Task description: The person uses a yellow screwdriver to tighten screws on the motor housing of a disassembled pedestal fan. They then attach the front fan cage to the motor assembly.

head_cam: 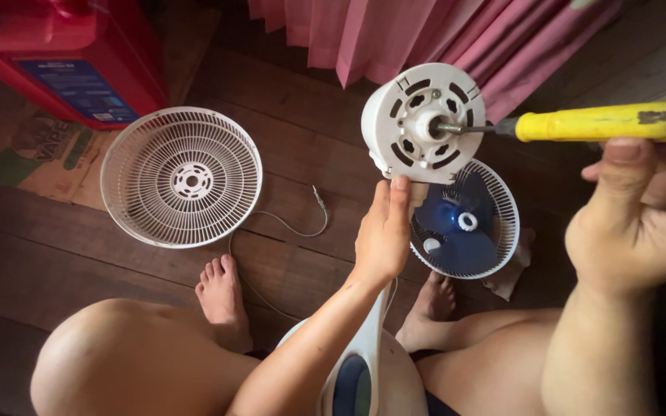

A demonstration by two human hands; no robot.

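The white fan guard (181,176) lay on the wooden floor (302,146), another guard holding the blue fan blade (462,223) beside it. My left hand (383,235) gripped under the white motor housing (423,123), raised. My right hand (641,208) clamped the yellow screwdriver (580,123), tip at the housing's centre.

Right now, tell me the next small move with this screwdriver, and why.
Probably keep the left hand steadying the white motor housing and turn the yellow screwdriver in the right hand slowly. Its tip already sits at the housing's centre hub, and the housing is held up off the floor, so it could twist.
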